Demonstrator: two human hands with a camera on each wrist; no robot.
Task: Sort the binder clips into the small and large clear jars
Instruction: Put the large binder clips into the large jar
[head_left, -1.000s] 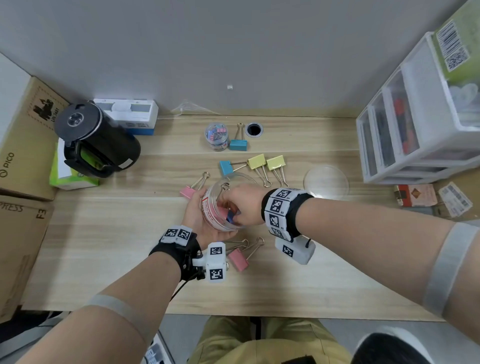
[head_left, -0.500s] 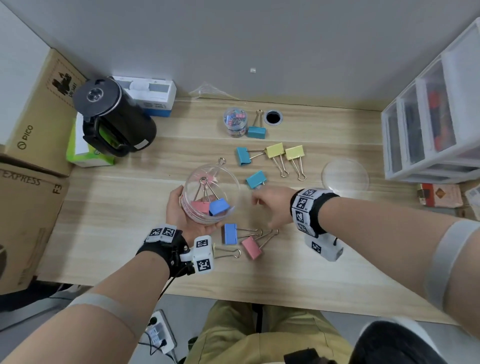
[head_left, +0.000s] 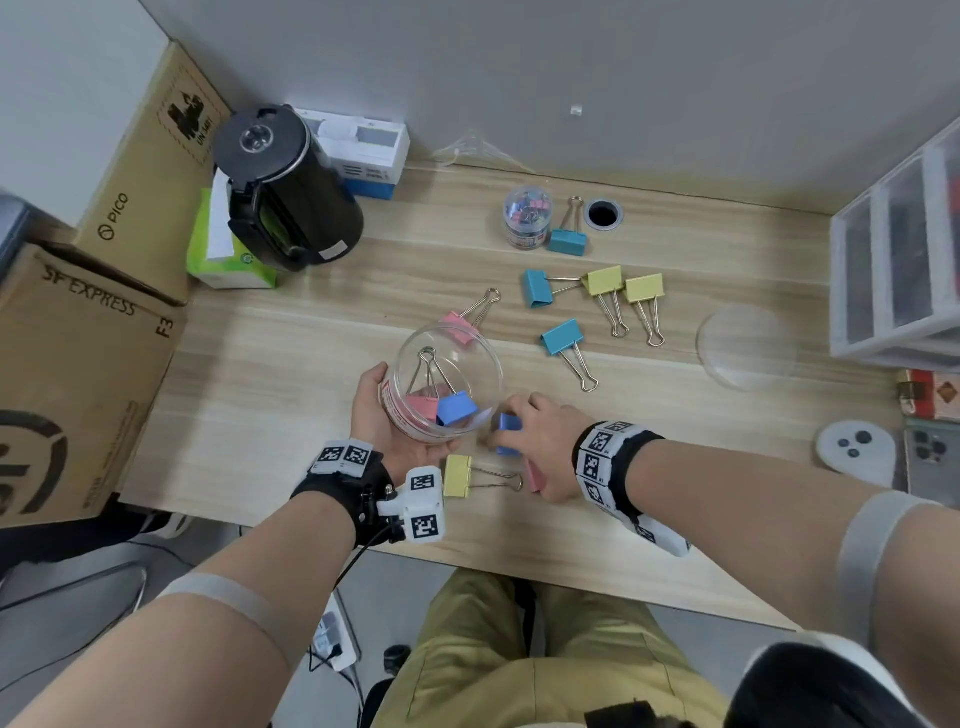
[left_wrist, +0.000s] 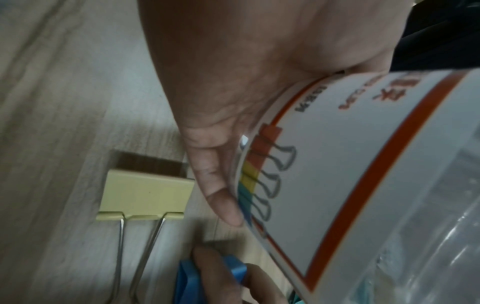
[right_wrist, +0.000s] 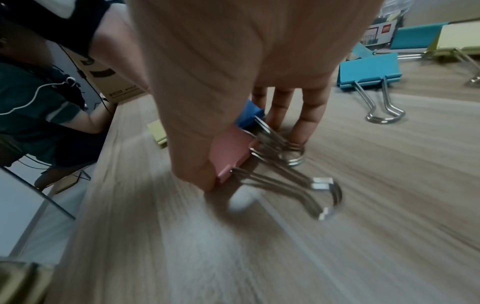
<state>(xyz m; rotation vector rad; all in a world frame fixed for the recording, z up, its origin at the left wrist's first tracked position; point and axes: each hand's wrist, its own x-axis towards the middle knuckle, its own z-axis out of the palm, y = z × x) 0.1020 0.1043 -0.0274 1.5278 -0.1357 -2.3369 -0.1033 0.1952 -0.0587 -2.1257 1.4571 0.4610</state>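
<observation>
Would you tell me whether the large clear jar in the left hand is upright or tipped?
Tipped: the large clear jar leans in the left hand, its open mouth facing the camera, a pink and a blue clip inside.

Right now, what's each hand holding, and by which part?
Left hand grips the large jar around its labelled wall. Right hand pinches a blue clip and pink clip by their bodies.

My right hand (head_left: 540, 441) has left the large jar (head_left: 447, 387) and dropped to the table just right of it, closing on the dark blue clip (head_left: 508, 434) and pink clip (right_wrist: 231, 152). The jar now holds a blue clip (head_left: 456, 408).
</observation>
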